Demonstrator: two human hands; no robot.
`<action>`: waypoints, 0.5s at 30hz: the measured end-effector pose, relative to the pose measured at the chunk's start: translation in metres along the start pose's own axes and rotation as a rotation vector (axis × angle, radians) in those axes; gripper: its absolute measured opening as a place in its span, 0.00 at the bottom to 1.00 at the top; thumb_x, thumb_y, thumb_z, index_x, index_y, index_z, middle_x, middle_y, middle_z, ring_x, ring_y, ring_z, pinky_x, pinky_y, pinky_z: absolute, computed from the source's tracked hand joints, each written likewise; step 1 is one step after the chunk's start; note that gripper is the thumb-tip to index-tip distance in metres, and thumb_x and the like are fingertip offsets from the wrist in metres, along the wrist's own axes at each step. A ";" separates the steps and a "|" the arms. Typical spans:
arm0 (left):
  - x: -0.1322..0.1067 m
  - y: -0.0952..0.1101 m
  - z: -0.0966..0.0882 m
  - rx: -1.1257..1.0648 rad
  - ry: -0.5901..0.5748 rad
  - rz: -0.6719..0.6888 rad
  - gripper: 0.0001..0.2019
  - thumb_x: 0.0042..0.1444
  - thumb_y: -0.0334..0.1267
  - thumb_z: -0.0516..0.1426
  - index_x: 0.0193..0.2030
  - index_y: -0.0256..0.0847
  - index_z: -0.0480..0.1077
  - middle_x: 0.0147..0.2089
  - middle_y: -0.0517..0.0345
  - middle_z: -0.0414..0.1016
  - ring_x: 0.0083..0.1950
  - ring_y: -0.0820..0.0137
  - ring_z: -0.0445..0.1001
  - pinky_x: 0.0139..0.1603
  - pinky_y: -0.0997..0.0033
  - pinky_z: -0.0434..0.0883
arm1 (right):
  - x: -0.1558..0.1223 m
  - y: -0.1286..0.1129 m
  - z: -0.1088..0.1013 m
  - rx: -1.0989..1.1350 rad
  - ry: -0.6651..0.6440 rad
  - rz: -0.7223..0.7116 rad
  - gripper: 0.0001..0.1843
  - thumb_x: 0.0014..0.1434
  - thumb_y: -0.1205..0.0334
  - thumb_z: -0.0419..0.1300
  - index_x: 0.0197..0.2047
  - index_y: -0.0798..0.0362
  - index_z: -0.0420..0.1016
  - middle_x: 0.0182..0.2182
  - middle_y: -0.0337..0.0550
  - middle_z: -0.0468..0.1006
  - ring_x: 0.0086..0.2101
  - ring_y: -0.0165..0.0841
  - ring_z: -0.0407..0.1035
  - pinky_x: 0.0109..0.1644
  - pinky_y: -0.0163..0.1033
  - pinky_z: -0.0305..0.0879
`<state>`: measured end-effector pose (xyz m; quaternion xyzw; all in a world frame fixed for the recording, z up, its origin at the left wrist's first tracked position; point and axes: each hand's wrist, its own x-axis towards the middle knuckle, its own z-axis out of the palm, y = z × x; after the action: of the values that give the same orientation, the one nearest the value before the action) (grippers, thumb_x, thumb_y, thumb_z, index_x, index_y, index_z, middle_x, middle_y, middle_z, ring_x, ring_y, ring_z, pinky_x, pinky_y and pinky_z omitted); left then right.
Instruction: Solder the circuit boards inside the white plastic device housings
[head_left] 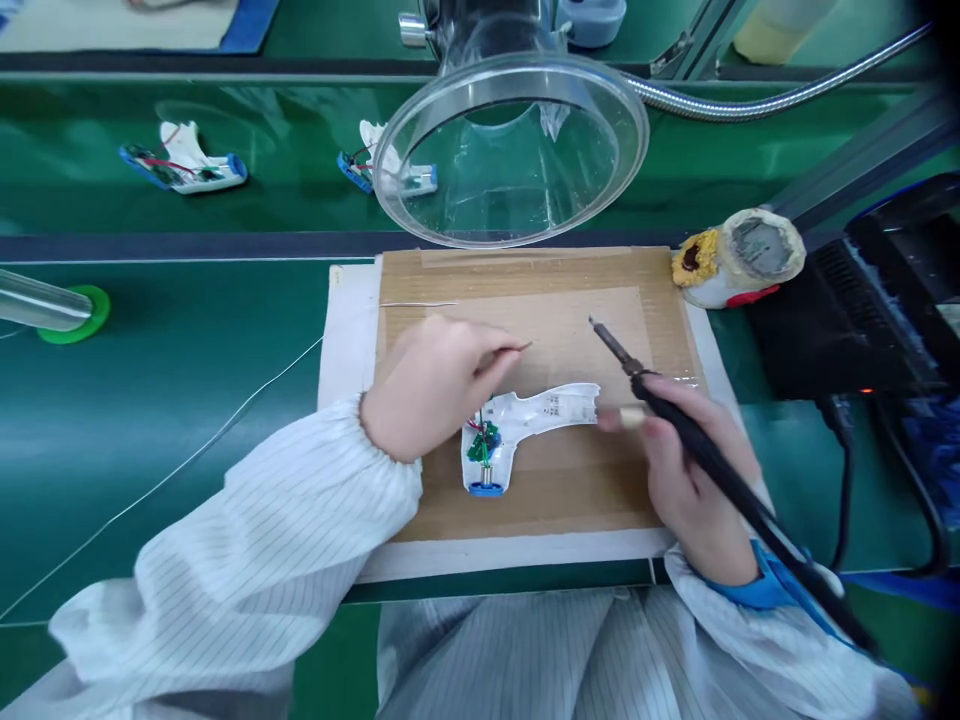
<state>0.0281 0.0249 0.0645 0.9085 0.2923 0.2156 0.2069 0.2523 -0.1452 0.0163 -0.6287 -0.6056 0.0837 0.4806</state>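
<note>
On the cardboard lies a white plastic gun-shaped housing half point(529, 415). It holds a small green circuit board point(484, 442), thin wires and a blue end piece point(486, 489). My left hand point(442, 380) is closed in a pinch above the housing's upper left. A thin dark tip, seemingly a wire point(526, 346), pokes out from its fingertips; most of it is hidden. My right hand point(694, 460) grips a soldering iron point(679, 420), its tip pointing up and left, apart from the housing. A covered fingertip of that hand is beside the housing's handle end, slightly blurred.
A cardboard sheet point(585, 500) covers the work spot. Above it hangs a clear fume hood point(510, 235). Solder wire point(217, 435) trails across the left. At right stand a tip-cleaning pot point(750, 255) and a black station point(810, 310). Another housing point(199, 175) lies behind.
</note>
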 end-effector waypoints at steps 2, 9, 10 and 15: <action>0.001 0.010 0.003 -0.027 -0.064 0.007 0.10 0.71 0.33 0.59 0.44 0.43 0.84 0.38 0.59 0.88 0.32 0.68 0.82 0.34 0.69 0.74 | 0.003 0.002 0.008 -0.066 -0.085 -0.048 0.20 0.72 0.63 0.65 0.65 0.44 0.75 0.48 0.42 0.88 0.46 0.38 0.85 0.54 0.43 0.83; -0.027 0.023 0.015 0.125 -0.062 0.208 0.13 0.77 0.31 0.52 0.45 0.39 0.79 0.42 0.54 0.84 0.40 0.67 0.81 0.42 0.67 0.73 | 0.005 0.012 0.019 -0.053 -0.224 -0.137 0.31 0.72 0.69 0.64 0.73 0.41 0.66 0.59 0.43 0.84 0.54 0.38 0.83 0.56 0.40 0.83; -0.031 0.023 0.020 0.145 -0.020 0.223 0.13 0.76 0.31 0.52 0.43 0.40 0.78 0.42 0.53 0.83 0.41 0.66 0.80 0.43 0.65 0.73 | 0.005 0.011 0.019 -0.062 -0.220 -0.142 0.31 0.72 0.69 0.64 0.74 0.41 0.66 0.59 0.43 0.84 0.54 0.38 0.83 0.57 0.40 0.83; -0.041 0.019 0.043 -0.011 0.163 0.106 0.07 0.70 0.30 0.58 0.41 0.41 0.77 0.57 0.45 0.78 0.59 0.57 0.75 0.58 0.53 0.72 | 0.001 0.003 0.010 -0.037 -0.081 -0.050 0.22 0.73 0.64 0.64 0.67 0.41 0.74 0.51 0.41 0.88 0.49 0.38 0.85 0.55 0.41 0.83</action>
<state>0.0285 -0.0255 0.0271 0.9010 0.2583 0.3011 0.1757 0.2478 -0.1388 0.0090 -0.6182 -0.6417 0.0858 0.4457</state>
